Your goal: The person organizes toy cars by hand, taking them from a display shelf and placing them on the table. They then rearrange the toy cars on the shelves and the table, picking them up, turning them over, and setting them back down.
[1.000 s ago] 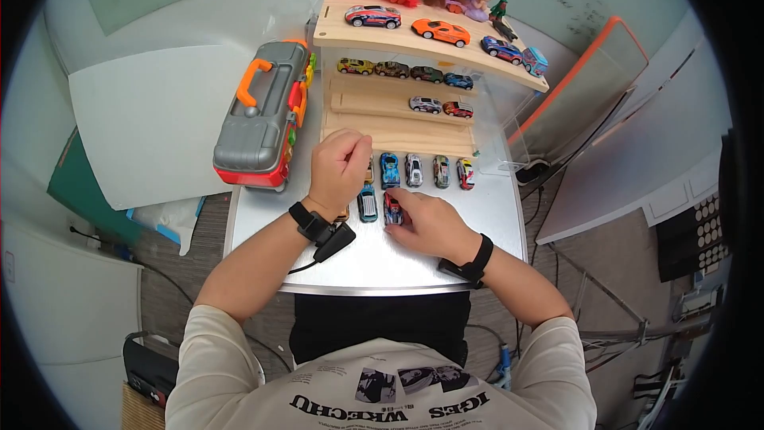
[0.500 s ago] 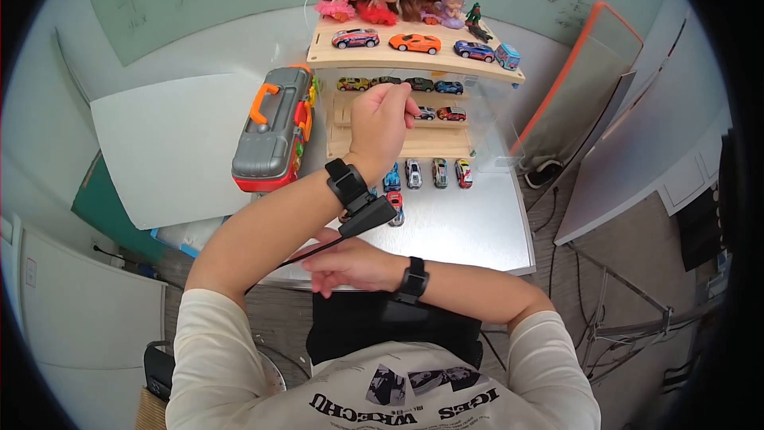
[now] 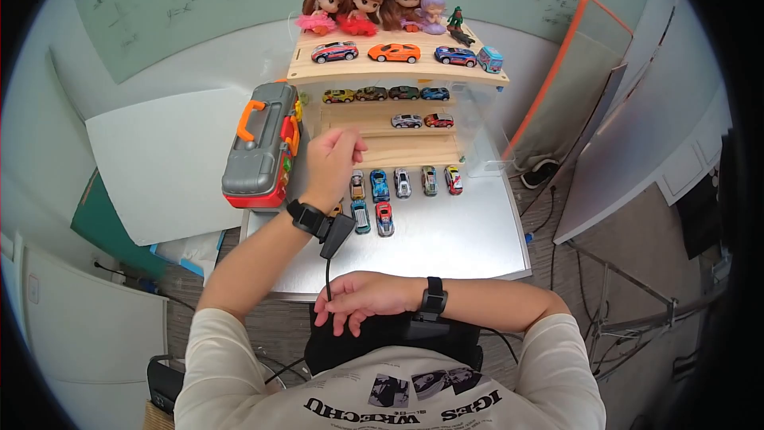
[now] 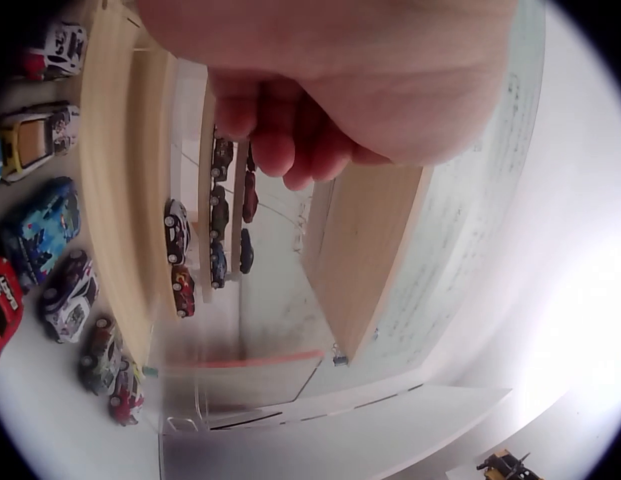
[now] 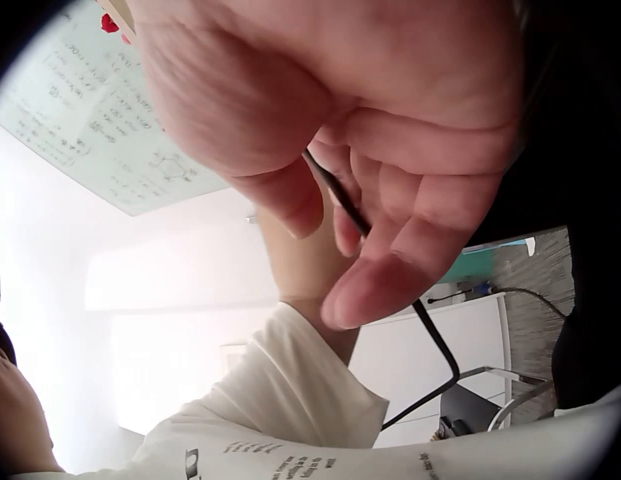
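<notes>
My left hand (image 3: 334, 163) is raised over the table's left part, before the wooden tiered shelf (image 3: 406, 153), its fingers loosely curled and nothing seen in them. From the black camera on that wrist a thin black cable (image 3: 328, 275) runs down to my right hand (image 3: 366, 295). The right hand holds this cable between thumb and fingers, at the table's front edge. Toy cars stand in two rows on the table, among them a blue car (image 3: 380, 185), a silver car (image 3: 403, 181) and, in the nearer row, a red car (image 3: 385, 219). My left hand and wrist partly cover the row ends.
A grey toy case (image 3: 263, 143) with an orange handle stands left of the shelf. More cars, including an orange car (image 3: 394, 52), sit on the shelf's boards. Dolls (image 3: 362, 12) line the top. An orange-edged panel (image 3: 557, 80) leans at the right.
My right hand has left the red car, drawn back to the table's front edge and taken hold of the cable. The left hand rose towards the shelf, then came back down and left.
</notes>
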`<action>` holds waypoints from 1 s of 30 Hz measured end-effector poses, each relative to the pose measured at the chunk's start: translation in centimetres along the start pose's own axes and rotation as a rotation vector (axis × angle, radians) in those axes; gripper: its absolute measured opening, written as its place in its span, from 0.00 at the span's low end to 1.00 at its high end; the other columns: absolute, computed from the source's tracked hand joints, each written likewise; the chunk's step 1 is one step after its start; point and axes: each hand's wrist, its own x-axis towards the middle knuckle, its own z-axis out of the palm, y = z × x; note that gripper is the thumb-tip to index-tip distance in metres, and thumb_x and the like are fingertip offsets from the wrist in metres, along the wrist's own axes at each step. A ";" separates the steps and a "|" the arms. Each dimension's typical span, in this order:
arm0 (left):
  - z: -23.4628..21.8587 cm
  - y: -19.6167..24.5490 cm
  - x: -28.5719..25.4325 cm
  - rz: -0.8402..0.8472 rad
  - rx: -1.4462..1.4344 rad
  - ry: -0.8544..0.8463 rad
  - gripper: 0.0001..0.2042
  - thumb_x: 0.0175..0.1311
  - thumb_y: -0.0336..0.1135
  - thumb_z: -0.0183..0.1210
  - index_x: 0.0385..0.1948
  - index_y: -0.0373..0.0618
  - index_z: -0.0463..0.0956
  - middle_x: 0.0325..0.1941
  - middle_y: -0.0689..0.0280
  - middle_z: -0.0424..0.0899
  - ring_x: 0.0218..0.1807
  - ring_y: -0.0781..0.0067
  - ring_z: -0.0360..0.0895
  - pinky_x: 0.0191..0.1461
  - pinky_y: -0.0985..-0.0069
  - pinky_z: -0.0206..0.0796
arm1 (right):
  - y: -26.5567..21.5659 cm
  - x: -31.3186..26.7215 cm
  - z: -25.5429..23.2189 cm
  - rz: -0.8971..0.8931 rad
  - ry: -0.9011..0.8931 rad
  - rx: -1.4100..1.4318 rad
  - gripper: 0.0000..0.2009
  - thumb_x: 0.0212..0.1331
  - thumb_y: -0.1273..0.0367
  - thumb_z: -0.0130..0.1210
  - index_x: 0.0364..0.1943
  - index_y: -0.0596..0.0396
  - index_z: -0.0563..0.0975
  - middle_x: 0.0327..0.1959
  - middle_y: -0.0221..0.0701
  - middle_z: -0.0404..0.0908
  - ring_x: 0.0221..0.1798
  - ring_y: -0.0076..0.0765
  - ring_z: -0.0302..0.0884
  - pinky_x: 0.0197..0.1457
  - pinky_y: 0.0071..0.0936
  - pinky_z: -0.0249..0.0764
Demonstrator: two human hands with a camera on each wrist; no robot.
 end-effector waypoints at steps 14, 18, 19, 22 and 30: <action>-3.4 -2.7 -1.9 0.174 0.116 0.007 0.09 0.70 0.29 0.57 0.31 0.33 0.81 0.32 0.65 0.85 0.33 0.78 0.79 0.38 0.78 0.70 | -8.9 -5.0 -1.3 -0.146 0.517 -0.954 0.09 0.68 0.72 0.56 0.47 0.61 0.84 0.38 0.31 0.88 0.30 0.23 0.86 0.32 0.23 0.82; -3.3 -2.7 -1.7 0.270 0.365 -0.027 0.07 0.66 0.29 0.60 0.31 0.34 0.82 0.31 0.59 0.85 0.34 0.68 0.81 0.39 0.72 0.71 | -15.6 -7.5 -8.5 -0.392 1.298 -1.582 0.14 0.59 0.74 0.56 0.49 0.59 0.83 0.42 0.45 0.88 0.40 0.47 0.87 0.47 0.41 0.83; -3.2 -2.5 -1.6 0.278 0.438 -0.044 0.06 0.64 0.29 0.61 0.30 0.35 0.82 0.31 0.57 0.85 0.34 0.64 0.82 0.39 0.70 0.72 | -16.2 -7.9 -11.5 -0.498 1.397 -1.823 0.16 0.58 0.73 0.56 0.51 0.58 0.83 0.43 0.48 0.87 0.46 0.56 0.86 0.52 0.47 0.82; -3.5 -2.4 -1.4 0.298 0.522 -0.131 0.06 0.63 0.29 0.61 0.30 0.36 0.82 0.30 0.55 0.84 0.35 0.59 0.82 0.41 0.67 0.73 | -18.2 -8.2 -13.8 -0.287 1.441 -1.855 0.16 0.58 0.73 0.55 0.52 0.58 0.81 0.43 0.50 0.86 0.48 0.59 0.84 0.52 0.52 0.81; -4.2 -3.8 -1.2 0.355 0.751 -0.244 0.09 0.61 0.34 0.63 0.34 0.37 0.85 0.36 0.54 0.88 0.42 0.49 0.83 0.48 0.60 0.75 | -19.2 -6.3 -15.2 0.033 1.401 -1.954 0.14 0.61 0.70 0.61 0.50 0.59 0.80 0.50 0.46 0.83 0.51 0.57 0.83 0.54 0.49 0.79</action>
